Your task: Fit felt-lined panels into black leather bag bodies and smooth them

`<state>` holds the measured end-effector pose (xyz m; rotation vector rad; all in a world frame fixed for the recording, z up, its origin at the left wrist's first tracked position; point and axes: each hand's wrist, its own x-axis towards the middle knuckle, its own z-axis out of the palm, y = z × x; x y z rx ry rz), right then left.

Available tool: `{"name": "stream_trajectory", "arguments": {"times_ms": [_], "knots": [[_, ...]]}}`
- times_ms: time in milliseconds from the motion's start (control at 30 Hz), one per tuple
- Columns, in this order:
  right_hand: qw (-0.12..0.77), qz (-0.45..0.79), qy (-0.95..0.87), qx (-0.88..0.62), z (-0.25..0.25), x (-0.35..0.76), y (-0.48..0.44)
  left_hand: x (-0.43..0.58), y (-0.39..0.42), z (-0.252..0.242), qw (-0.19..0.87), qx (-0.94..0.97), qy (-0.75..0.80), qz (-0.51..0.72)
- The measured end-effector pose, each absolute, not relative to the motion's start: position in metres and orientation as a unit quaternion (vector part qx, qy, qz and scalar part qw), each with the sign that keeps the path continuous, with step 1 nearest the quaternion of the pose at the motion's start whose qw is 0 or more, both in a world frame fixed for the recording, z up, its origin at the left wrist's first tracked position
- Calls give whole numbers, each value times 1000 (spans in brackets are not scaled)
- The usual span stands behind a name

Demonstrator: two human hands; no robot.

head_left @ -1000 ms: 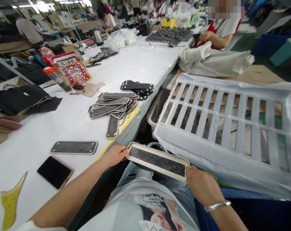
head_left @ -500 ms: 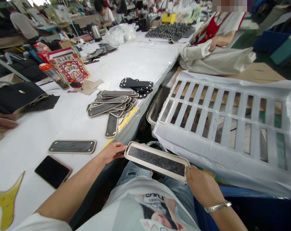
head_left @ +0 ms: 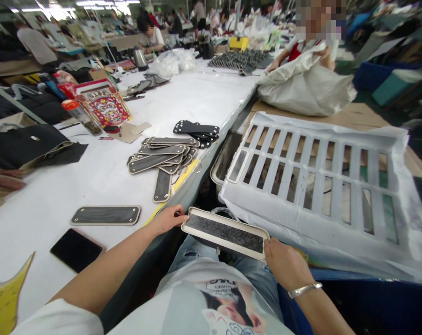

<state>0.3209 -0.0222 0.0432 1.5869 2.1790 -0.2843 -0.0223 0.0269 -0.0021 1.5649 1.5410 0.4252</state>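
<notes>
Above my lap I hold a long strip-shaped panel with rounded corners, a cream border and a dark grey fuzzy middle. My left hand pinches its left end; my right hand grips the right end, fingers partly hidden behind it. To the left, a pile of dark strips with pale edges and metal eyelets lies on the white table. One similar strip lies alone near a phone. At right, a white slotted frame carries one cream-bordered strip at its left end.
Black strips with white dots sit behind the pile. A yellow pointed piece is at the lower left. A red decorated box and a jar stand farther back. Across the table, a co-worker handles a pale sack.
The view has tilted up slightly. The panel and my right hand have shifted a little left. The co-worker's pale sack has been lifted and bunched up.
</notes>
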Motion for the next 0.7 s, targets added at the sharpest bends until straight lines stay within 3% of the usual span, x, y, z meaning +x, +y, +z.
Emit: {"name": "stream_trajectory", "arguments": {"times_ms": [100,200,300,467,600,700], "knots": [[202,-104,782,580,43,320,-22,-18,22,0,392,640,632,192],[190,-110,768,601,42,318,-21,5,8,8,224,709,614,265],[182,-125,752,622,42,317,-22,46,-9,16,112,816,492,281],[89,-205,707,671,37,319,-27,115,-23,18,116,937,303,130],[57,-268,656,703,29,327,-29,135,-20,17,101,946,304,54],[-47,-396,548,736,24,339,-31,135,-18,19,105,945,306,42]]}}
